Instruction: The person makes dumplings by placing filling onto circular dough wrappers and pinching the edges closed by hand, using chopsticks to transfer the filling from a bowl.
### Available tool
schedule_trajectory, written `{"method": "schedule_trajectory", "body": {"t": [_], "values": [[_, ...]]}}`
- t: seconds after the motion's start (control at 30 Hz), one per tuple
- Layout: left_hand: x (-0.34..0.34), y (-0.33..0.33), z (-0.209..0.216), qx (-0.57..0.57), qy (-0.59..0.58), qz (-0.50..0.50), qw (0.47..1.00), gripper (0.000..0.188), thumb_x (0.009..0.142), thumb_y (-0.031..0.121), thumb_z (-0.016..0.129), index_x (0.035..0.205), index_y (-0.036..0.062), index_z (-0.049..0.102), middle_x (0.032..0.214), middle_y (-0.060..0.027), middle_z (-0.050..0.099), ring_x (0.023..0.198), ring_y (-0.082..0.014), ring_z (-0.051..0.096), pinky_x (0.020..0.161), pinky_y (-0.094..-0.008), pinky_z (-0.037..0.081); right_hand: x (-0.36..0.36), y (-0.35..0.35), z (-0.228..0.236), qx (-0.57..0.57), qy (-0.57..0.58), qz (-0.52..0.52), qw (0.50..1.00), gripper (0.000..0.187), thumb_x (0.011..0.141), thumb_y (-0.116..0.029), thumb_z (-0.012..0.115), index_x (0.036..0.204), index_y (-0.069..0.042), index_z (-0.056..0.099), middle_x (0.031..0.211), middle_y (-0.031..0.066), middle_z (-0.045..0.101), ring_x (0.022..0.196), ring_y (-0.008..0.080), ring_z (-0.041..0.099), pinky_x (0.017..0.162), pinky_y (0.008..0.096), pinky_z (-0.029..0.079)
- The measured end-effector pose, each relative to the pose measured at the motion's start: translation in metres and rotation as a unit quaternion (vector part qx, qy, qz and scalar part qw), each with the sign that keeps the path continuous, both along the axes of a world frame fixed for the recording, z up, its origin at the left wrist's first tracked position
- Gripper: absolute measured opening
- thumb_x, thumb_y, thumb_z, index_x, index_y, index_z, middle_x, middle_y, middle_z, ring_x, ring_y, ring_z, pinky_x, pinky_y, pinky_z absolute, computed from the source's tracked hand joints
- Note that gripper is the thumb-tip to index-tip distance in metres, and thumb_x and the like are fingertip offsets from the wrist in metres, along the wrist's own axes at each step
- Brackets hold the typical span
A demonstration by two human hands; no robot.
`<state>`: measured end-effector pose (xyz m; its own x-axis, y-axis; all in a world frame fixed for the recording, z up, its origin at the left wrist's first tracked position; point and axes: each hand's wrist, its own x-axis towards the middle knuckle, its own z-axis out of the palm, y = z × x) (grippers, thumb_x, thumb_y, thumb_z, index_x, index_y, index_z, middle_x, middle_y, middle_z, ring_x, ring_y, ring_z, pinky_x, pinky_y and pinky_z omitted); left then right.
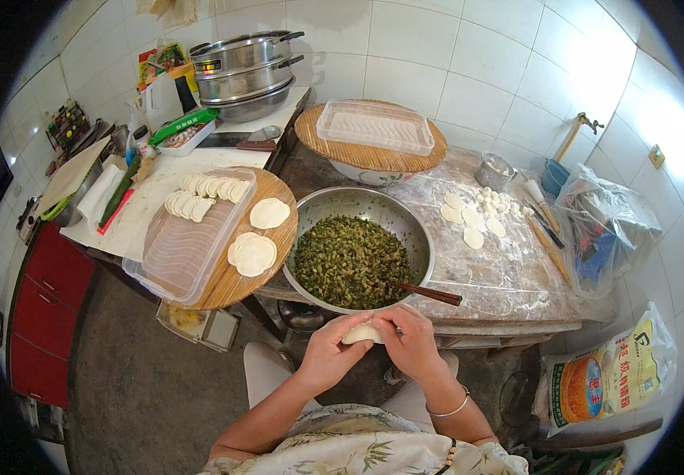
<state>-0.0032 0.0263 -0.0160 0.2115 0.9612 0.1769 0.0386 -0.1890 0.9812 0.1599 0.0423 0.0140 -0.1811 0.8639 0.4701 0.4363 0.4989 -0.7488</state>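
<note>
Between both hands, just in front of the bowl's near rim, is a pale folded dumpling (362,332). My left hand (334,348) cups it from the left, and the fingers of my right hand (407,336) pinch its upper edge. Beyond them stands a large steel bowl (425,237) of chopped green filling (350,261), with brown chopsticks (429,293) leaning out over the right rim. To the left, a round wooden board (267,194) carries flat dough wrappers (252,254) and a clear plastic tray (176,273) with several finished dumplings (199,195) in rows.
On the floured board (500,277) at the right lie dough rounds (473,237), small dough pieces (500,204) and a rolling pin (549,249). A lidded-over basin with another tray (374,127) stands behind the bowl. Steamer pots (243,71) sit back left; a flour sack (611,376) stands right.
</note>
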Motion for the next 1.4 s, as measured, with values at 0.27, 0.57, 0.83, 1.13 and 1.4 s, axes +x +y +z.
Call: {"method": "schedule_trajectory", "body": {"t": [0.27,0.57,0.83,1.13,1.4], "values": [[-0.002,0.001,0.011,-0.006,0.028,0.028,0.999,0.04,0.077,0.002,0.07,0.115,0.0031,0.058,0.106,-0.0047,0.061,0.092,-0.011,0.057,0.079,-0.0255,0.046,0.0,-0.002,0.003,-0.052,0.025,-0.003,0.998,0.009,0.085,-0.006,0.061,0.09,0.001,0.063,0.08,0.0129,0.061,0.067,0.0254,0.06,0.059,0.0316,0.048],[-0.001,0.002,0.003,0.027,0.011,0.055,0.998,0.036,0.078,0.002,0.069,0.113,0.0024,0.059,0.106,-0.0052,0.06,0.092,-0.0117,0.057,0.078,-0.0256,0.048,-0.002,0.006,-0.003,0.021,0.04,0.009,0.999,0.009,0.084,-0.005,0.062,0.091,0.0,0.063,0.08,0.0124,0.062,0.067,0.0255,0.06,0.058,0.0318,0.048],[0.001,0.001,0.011,0.055,0.029,0.04,0.997,0.033,0.079,-0.001,0.068,0.111,0.0023,0.057,0.105,-0.005,0.058,0.095,-0.0111,0.058,0.077,-0.0242,0.048,-0.005,0.001,-0.002,0.019,-0.004,-0.022,1.0,0.005,0.082,-0.005,0.063,0.085,-0.001,0.064,0.078,0.01,0.064,0.067,0.0208,0.061,0.059,0.0293,0.048],[-0.002,0.001,-0.001,-0.006,-0.035,0.031,0.999,0.03,0.082,-0.003,0.063,0.111,0.0015,0.059,0.111,-0.0073,0.055,0.094,-0.0147,0.06,0.074,-0.0272,0.056,-0.005,-0.002,-0.002,-0.029,0.035,0.014,0.999,0.008,0.085,-0.005,0.061,0.092,0.0,0.063,0.081,0.0121,0.062,0.067,0.0246,0.062,0.06,0.0317,0.049],[-0.002,-0.001,0.009,-0.064,-0.105,0.037,0.992,0.027,0.083,-0.003,0.061,0.11,0.0026,0.059,0.109,-0.0064,0.056,0.094,-0.0147,0.061,0.072,-0.0261,0.057,-0.006,-0.001,-0.005,0.003,0.018,0.026,0.999,0.01,0.084,-0.004,0.059,0.094,0.0,0.062,0.083,0.0147,0.062,0.073,0.0301,0.061,0.064,0.034,0.049]]}}
